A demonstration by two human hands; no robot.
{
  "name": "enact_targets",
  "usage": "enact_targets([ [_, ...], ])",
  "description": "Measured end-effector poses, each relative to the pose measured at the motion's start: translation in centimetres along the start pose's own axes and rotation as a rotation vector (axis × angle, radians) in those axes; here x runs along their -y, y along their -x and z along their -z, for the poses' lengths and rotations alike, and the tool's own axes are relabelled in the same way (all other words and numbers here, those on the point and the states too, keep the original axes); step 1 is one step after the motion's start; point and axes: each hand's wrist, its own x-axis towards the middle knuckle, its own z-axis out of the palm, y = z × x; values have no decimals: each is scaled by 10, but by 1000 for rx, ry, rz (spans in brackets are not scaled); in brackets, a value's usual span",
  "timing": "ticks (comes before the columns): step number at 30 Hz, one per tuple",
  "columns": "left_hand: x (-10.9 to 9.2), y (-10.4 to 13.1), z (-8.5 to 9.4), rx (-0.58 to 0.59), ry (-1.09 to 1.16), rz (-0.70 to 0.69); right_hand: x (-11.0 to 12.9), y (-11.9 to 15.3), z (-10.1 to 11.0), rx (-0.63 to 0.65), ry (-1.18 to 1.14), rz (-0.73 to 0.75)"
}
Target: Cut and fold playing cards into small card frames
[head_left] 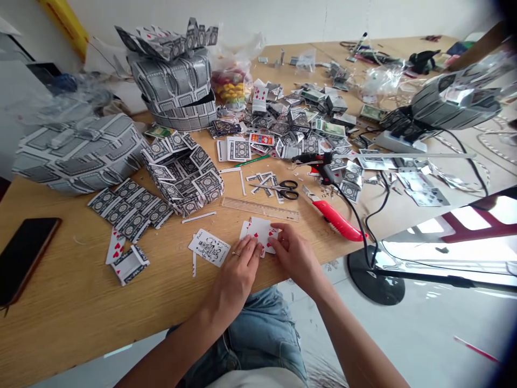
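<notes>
A small overlapping group of red-suit playing cards (255,229) lies face up near the table's front edge. My left hand (241,262), with a ring on one finger, rests its outstretched fingers on the lower part of these cards, pressing them to the table. At their right side, my right hand (294,252) pinches the edge of an ace card (273,234) between thumb and fingers. Left of my hands lies a joker card (209,247), face up, beside a narrow cut card strip (194,264). A clear ruler (260,209) lies just beyond the cards.
Black scissors (286,188), a red-handled cutter (337,218) and a glue gun (319,161) lie beyond my hands. Woven card baskets (183,172) and a woven card panel (131,207) stand left, with a phone (26,258) farther left. Loose cards and boxes (299,121) cover the back.
</notes>
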Motion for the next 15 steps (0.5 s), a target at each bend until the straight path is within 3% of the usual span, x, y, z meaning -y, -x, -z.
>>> enact_targets([
  [9, -1, 0, -2, -14, 83, 54, 2, -25, 3, 63, -151, -215],
  [15, -1, -8, 8, 18, 264, 237, 4, -14, -2, 11, -454, -221],
])
